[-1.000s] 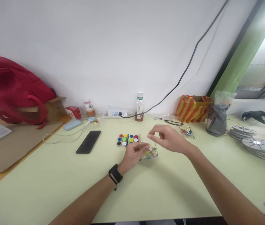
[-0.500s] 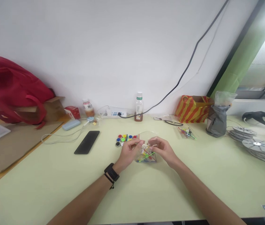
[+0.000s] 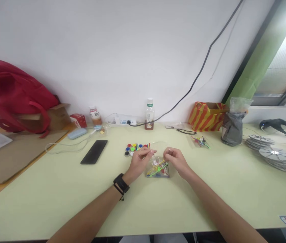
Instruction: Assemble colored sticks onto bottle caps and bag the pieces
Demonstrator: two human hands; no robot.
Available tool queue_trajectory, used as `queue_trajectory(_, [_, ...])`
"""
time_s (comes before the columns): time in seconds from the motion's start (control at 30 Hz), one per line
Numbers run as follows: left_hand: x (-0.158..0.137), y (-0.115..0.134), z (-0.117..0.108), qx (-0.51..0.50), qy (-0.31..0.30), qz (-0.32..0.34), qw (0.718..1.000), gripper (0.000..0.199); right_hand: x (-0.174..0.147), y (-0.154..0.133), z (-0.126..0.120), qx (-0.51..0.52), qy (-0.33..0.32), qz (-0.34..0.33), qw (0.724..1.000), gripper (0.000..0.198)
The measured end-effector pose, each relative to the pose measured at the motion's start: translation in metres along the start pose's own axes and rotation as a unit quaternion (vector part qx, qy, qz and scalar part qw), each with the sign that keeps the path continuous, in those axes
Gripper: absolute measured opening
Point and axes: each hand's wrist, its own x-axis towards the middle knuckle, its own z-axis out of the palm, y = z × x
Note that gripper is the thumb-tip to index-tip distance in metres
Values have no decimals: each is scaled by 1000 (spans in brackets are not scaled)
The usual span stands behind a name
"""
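A clear plastic bag (image 3: 157, 168) holding several colourful thin pieces, green, yellow and red among them, hangs or rests low between my hands. My left hand (image 3: 140, 163) is closed, thumb against fingers, at the bag's upper left. At its upper right, my right hand (image 3: 177, 161) pinches the bag's edge with curled fingers. The film is see-through, so the exact grip is hard to make out. Just beyond my left hand lie small round coloured pots (image 3: 132, 148), red, yellow, blue, green, black and white, partly covered by that hand.
A black phone (image 3: 94, 152) lies to the left. Toward the wall stand a drink bottle (image 3: 149, 114) and a power strip (image 3: 126, 122). Another bag of colourful pieces (image 3: 201, 141), glasses (image 3: 185, 131), a striped bag (image 3: 206, 116) and stacked grey discs (image 3: 276, 157) are on the right.
My hands have drawn slightly apart at the top of the bag. More of the bag and its colourful contents shows between them now.
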Motion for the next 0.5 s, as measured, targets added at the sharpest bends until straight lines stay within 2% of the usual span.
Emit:
queue_trajectory(0.1, [2,-1,-5,-43,-5,-47,998,25,-3,-5,-5,-14,-46,-21,999,12])
queue_trajectory(0.2, [6,-2,-9,-77,2,-81,994,27,-4,-10,-8,-9,-27,-45,999,23])
queue_trajectory(0.3, [9,-4,-13,-81,15,-79,993,27,-4,-12,-9,14,8,-57,998,32])
queue_trajectory(0.5, [14,2,-27,-79,-20,-76,994,28,-5,-16,-13,27,-8,-70,997,38])
